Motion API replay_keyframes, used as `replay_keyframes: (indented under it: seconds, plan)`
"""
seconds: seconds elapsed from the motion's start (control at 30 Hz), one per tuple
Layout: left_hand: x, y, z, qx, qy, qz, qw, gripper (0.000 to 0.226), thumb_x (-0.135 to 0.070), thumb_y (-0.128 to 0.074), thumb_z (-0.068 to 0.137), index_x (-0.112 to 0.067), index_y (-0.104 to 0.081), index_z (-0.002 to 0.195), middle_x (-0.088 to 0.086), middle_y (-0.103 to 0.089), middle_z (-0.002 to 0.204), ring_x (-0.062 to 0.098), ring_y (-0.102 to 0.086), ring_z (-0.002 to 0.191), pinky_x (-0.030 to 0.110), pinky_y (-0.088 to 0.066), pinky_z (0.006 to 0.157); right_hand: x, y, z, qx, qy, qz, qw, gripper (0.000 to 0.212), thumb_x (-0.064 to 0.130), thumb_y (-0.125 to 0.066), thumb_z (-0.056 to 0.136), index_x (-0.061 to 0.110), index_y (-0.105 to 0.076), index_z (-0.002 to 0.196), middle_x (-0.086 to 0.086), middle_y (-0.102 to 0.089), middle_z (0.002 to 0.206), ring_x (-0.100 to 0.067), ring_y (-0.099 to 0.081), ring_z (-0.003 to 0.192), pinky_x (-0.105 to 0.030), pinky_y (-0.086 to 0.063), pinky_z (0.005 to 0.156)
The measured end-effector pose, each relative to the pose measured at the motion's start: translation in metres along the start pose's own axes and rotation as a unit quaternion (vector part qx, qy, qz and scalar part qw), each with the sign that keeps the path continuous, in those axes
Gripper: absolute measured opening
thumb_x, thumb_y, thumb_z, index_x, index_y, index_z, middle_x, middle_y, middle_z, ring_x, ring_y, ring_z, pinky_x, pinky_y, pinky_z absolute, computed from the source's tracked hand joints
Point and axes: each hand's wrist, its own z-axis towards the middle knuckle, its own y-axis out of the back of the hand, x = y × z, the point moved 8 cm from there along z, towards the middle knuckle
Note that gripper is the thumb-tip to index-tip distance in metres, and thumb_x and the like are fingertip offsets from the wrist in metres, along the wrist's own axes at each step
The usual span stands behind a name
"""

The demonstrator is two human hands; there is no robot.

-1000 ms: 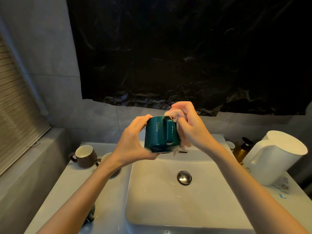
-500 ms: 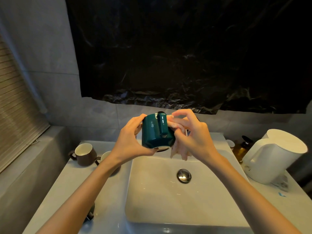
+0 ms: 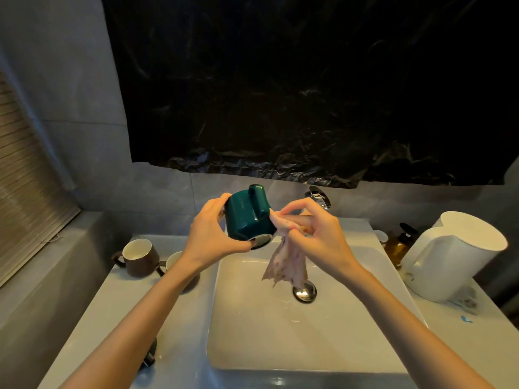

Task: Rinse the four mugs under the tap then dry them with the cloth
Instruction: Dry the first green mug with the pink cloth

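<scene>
green mug (image 3: 247, 220): held tilted above the sink (image 3: 280, 341), handle uppermost.
left hand (image 3: 209, 234): curled round the green mug, thumb at its lower end.
right hand (image 3: 317, 234): the cloth (image 3: 286, 265) is pinched between thumb and fingers, bunched against the mug's right side, its tail hung over the basin.
other mugs: a brown mug (image 3: 139, 258) and a second mug (image 3: 172, 261), partly hidden by the forearm, are stood on the tabletop (image 3: 112, 318) left of the sink.
</scene>
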Motion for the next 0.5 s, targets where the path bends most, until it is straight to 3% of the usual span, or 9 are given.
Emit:
replay_keyframes:
  seconds: [0.1, 0.2, 0.27, 0.33, 0.4, 0.47, 0.5]
  plan:
    - [-0.007, 0.004, -0.001, -0.02, -0.007, 0.077, 0.997, 0.079, -0.045, -0.082, 0.05, -0.034, -0.047, 0.12, -0.016, -0.05, 0.113, 0.001, -0.047, 0.105, 0.034, -0.048, 0.094, 0.0, 0.02, 0.004, -0.055, -0.03, 0.037, 0.997, 0.02, 0.03, -0.073, 0.083, 0.016, -0.065, 0.095, 0.004, -0.073, 0.078, -0.013, -0.067, 0.068, -0.025, -0.05, 0.056]
    - [-0.015, 0.002, 0.0, -0.029, -0.039, 0.178, 0.983, 0.089, -0.041, -0.084, 0.055, -0.024, -0.042, 0.132, -0.008, -0.046, 0.123, 0.009, -0.045, 0.114, 0.056, -0.025, 0.112, 0.01, 0.037, 0.011, -0.118, 0.008, 0.031, 0.992, 0.016, 0.017, -0.065, 0.091, 0.018, -0.065, 0.106, 0.016, -0.068, 0.093, -0.011, -0.067, 0.087, -0.025, -0.055, 0.069]
    - [-0.019, -0.001, -0.001, -0.034, -0.059, 0.225, 0.972, 0.09, -0.039, -0.082, 0.056, -0.02, -0.042, 0.134, -0.004, -0.046, 0.126, 0.014, -0.047, 0.116, 0.061, -0.012, 0.114, 0.022, 0.029, 0.016, -0.103, 0.04, 0.035, 0.993, 0.022, 0.016, -0.058, 0.096, 0.018, -0.063, 0.117, 0.021, -0.065, 0.106, -0.006, -0.064, 0.103, -0.022, -0.054, 0.079]
    - [-0.023, -0.002, -0.004, -0.044, -0.073, 0.247, 0.965, 0.089, -0.035, -0.082, 0.055, -0.017, -0.043, 0.133, -0.001, -0.046, 0.124, 0.021, -0.047, 0.115, 0.062, -0.016, 0.113, 0.031, 0.012, 0.017, -0.065, 0.068, -0.002, 0.996, 0.028, 0.022, -0.049, 0.1, 0.022, -0.06, 0.127, 0.017, -0.062, 0.123, -0.006, -0.057, 0.115, -0.021, -0.049, 0.092]
    - [-0.028, -0.005, -0.006, -0.048, -0.092, 0.257, 0.961, 0.087, -0.03, -0.08, 0.056, -0.015, -0.043, 0.133, 0.0, -0.046, 0.121, 0.023, -0.046, 0.112, 0.062, -0.025, 0.109, 0.029, -0.007, 0.019, -0.008, 0.066, -0.094, 0.993, 0.039, 0.027, -0.035, 0.1, 0.028, -0.053, 0.135, 0.013, -0.053, 0.135, -0.004, -0.047, 0.119, -0.012, -0.035, 0.1]
    - [-0.034, -0.007, -0.009, -0.047, -0.106, 0.257, 0.959, 0.084, -0.029, -0.079, 0.058, -0.016, -0.043, 0.132, -0.001, -0.046, 0.119, 0.021, -0.045, 0.109, 0.059, -0.035, 0.104, 0.019, -0.026, 0.019, 0.066, 0.048, -0.176, 0.981, 0.044, 0.025, -0.031, 0.099, 0.031, -0.045, 0.14, 0.002, -0.047, 0.137, -0.003, -0.043, 0.11, 0.0, -0.03, 0.093]
    - [-0.038, -0.007, -0.011, -0.051, -0.112, 0.258, 0.958, 0.083, -0.028, -0.08, 0.059, -0.016, -0.043, 0.131, -0.002, -0.046, 0.118, 0.019, -0.043, 0.107, 0.056, -0.041, 0.1, 0.012, -0.032, 0.019, 0.091, 0.027, -0.174, 0.98, 0.039, 0.029, -0.037, 0.101, 0.035, -0.044, 0.138, -0.002, -0.046, 0.133, -0.004, -0.046, 0.106, -0.003, -0.036, 0.091]
